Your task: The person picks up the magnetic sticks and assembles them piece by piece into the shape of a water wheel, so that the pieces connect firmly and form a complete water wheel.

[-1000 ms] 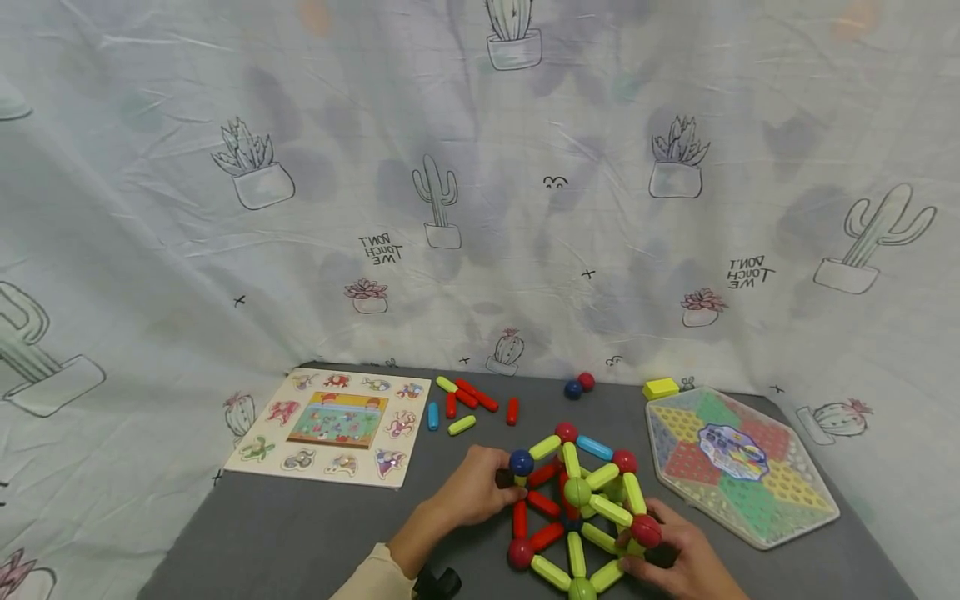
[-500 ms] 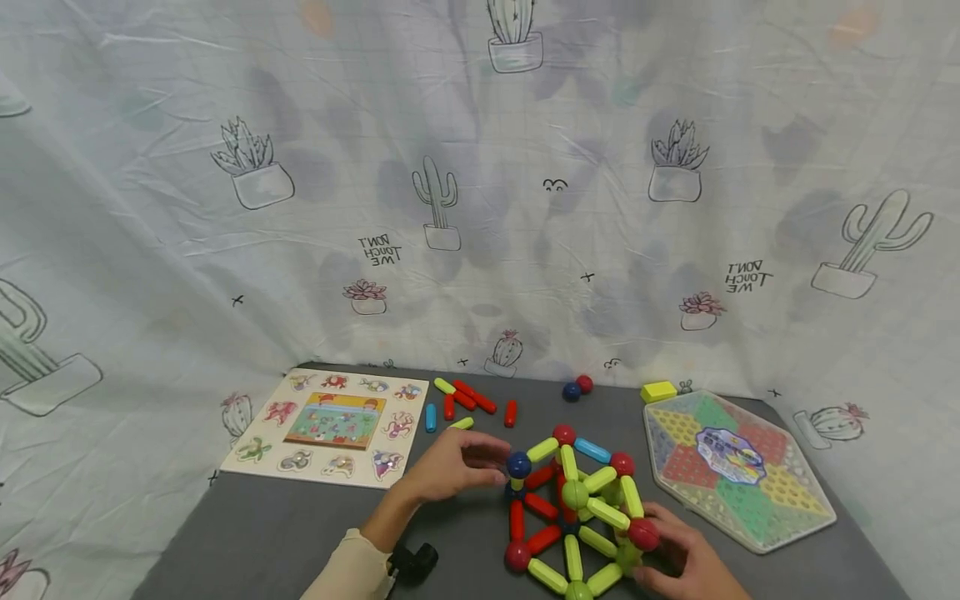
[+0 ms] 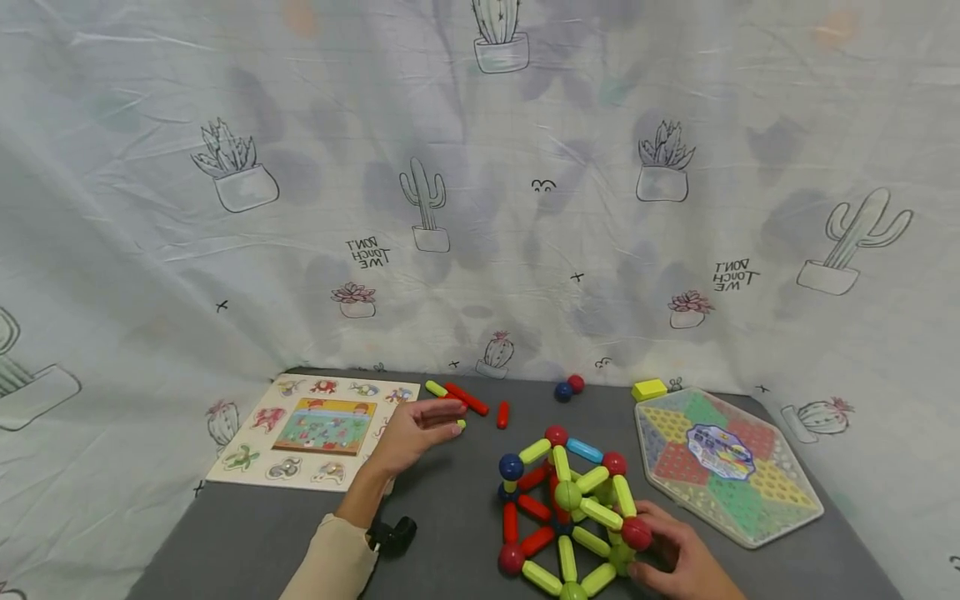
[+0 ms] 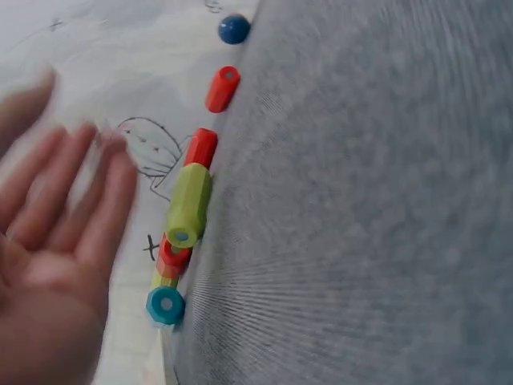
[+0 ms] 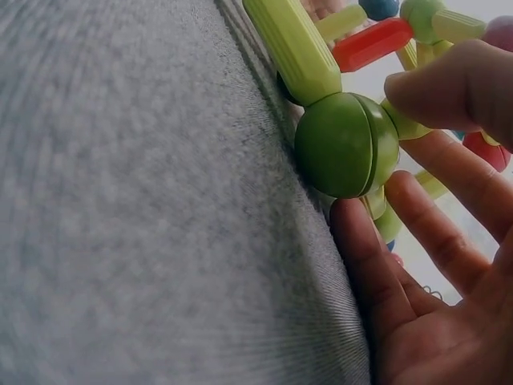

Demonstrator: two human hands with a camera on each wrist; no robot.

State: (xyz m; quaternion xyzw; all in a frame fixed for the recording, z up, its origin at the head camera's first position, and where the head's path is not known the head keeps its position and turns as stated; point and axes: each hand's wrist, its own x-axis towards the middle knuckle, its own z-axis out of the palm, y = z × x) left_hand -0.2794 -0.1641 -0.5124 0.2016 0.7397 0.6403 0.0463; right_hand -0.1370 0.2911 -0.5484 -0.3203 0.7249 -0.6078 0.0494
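A magnetic stick-and-ball structure (image 3: 568,496) stands on the grey table, built of red, lime and blue sticks with red, blue and green balls. My right hand (image 3: 678,558) holds its right side; in the right wrist view the thumb lies against a lime stick above a green ball (image 5: 337,144), with fingers behind. My left hand (image 3: 412,437) is away from the structure, over the puzzle board's right edge, its fingers extended and holding nothing. Close to it lie loose sticks, among them a lime stick (image 4: 189,204) and a blue stick (image 4: 165,305). The left hand partly hides them in the head view.
At the left lies a wooden peg puzzle board (image 3: 258,437). A hexagonal Chinese checkers board (image 3: 678,462) is on the right, a yellow block (image 3: 649,390) behind it. Loose blue (image 3: 563,392) and red balls (image 3: 575,383) sit near the patterned curtain.
My left hand has let go of the structure's left side and moved left and away from me toward the loose sticks. My right hand stays at the structure, which keeps its place.
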